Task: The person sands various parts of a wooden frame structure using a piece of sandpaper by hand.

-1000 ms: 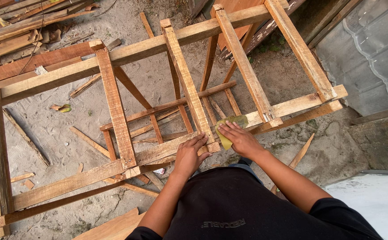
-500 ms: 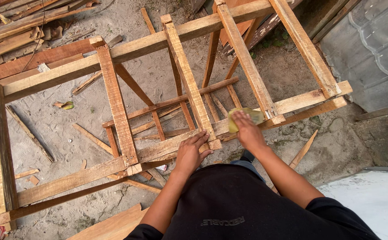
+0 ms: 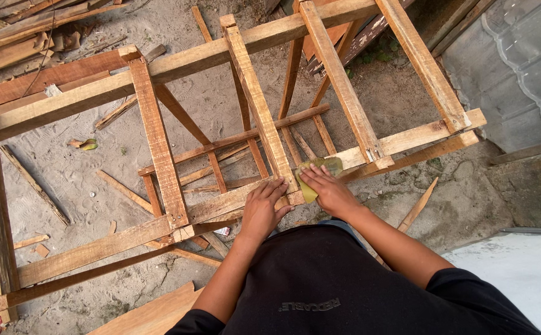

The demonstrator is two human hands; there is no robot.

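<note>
A tall wooden frame [image 3: 159, 149] of rough planks stands on sandy ground, seen from above. My left hand [image 3: 263, 208] rests flat on its near top rail [image 3: 221, 205], fingers spread, beside a cross plank [image 3: 258, 102]. My right hand [image 3: 327, 189] presses a yellowish-green pad [image 3: 320, 170], like sandpaper, onto the same rail just right of that cross plank. Part of the pad is hidden under my fingers.
Loose wood strips [image 3: 35, 183] and offcuts lie on the sand under and around the frame. Stacked planks [image 3: 16, 31] lie at the top left. A grey corrugated sheet [image 3: 518, 74] is at the right, a pale slab [image 3: 518, 273] at the lower right.
My right hand slid the pad right along the rail, then back left toward the cross plank. My left hand stayed on the rail.
</note>
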